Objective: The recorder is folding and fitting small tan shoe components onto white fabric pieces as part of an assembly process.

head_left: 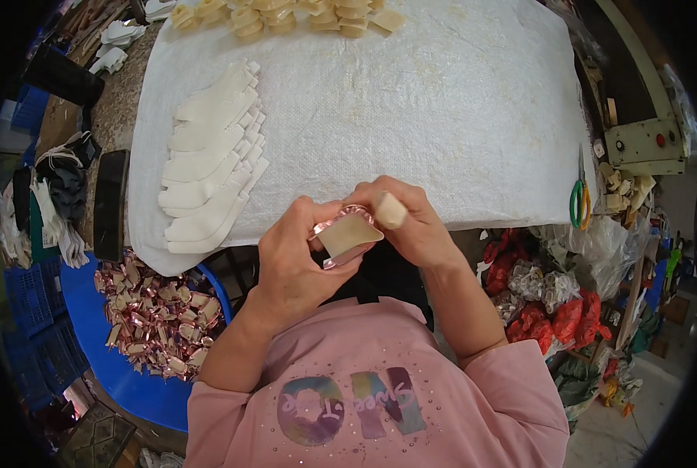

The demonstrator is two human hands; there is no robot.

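Note:
In front of my chest, my left hand (286, 253) is closed round a shoe heel (348, 238) with a pale beige face and a shiny pink metallic covering. Small pleats of the covering show along its upper edge. My right hand (419, 230) is closed too, its fingers at the heel's right side. A pale, blunt-ended piece (391, 210) sticks out of the right hand; the rest of it is hidden, so its kind cannot be made out. Left of the hands, white curved strips (208, 168) lie overlapped in a row on the white woven cloth (411, 117).
Beige heel-shaped pieces (278, 15) stand along the far edge. A blue tub (130, 390) at lower left holds many pink metallic heels (161, 320). A dark phone (110, 204) lies at the table's left. Scissors (580, 204) hang at the right edge, above red plastic bags (555, 324).

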